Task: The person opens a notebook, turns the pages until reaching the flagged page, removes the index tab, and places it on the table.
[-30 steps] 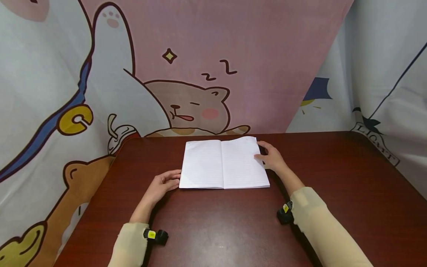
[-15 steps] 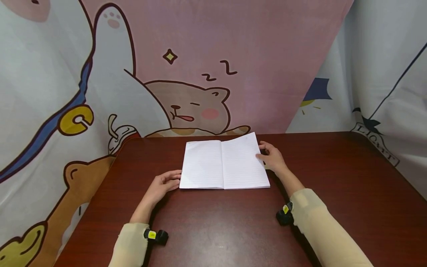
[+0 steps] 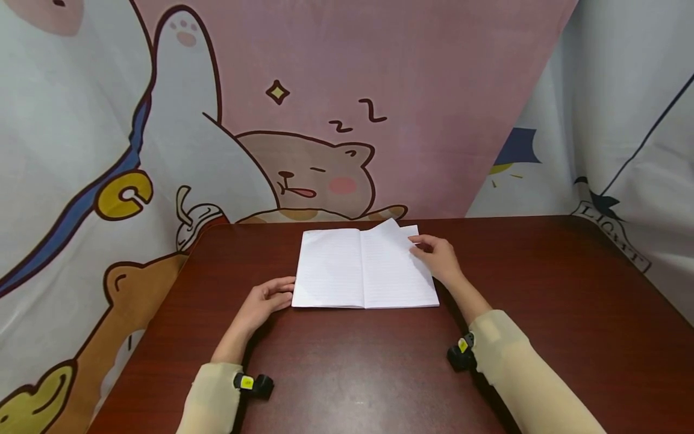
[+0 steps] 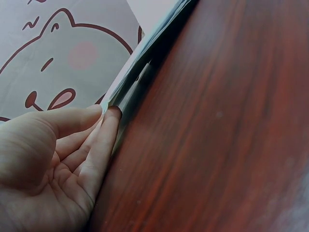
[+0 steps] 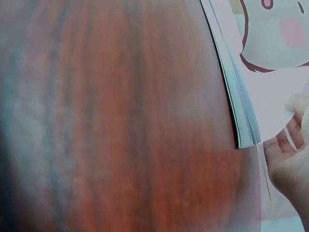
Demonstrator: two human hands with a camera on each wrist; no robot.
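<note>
An open notebook [image 3: 331, 268] with white lined pages lies on the table. At its lower left edge my left hand [image 3: 264, 302] pinches the cover side. In the left wrist view the left thumb [image 4: 79, 118] is on top and a fingertip is beneath the edge. My right hand [image 3: 440, 258] pinches the right-hand page [image 3: 387, 247] near its right edge, lifting and curling it so the top corner peaks. Another page corner [image 3: 410, 230] shows behind it. In the right wrist view the right hand [image 5: 292, 150] is partly out of frame, with the notebook's page edges [image 5: 236, 92] beside it.
The dark red wooden table [image 3: 358, 374] extends around the notebook. A cartoon-printed cloth [image 3: 434, 90] hangs along the table's far edge and left side. Black wrist cameras sit on both wrists, below cream sleeves [image 3: 520, 355].
My right hand has moved slightly left and inward, taking the right page's edge with it. The page's top corner has shifted left, uncovering a sheet behind. The left hand stays put.
</note>
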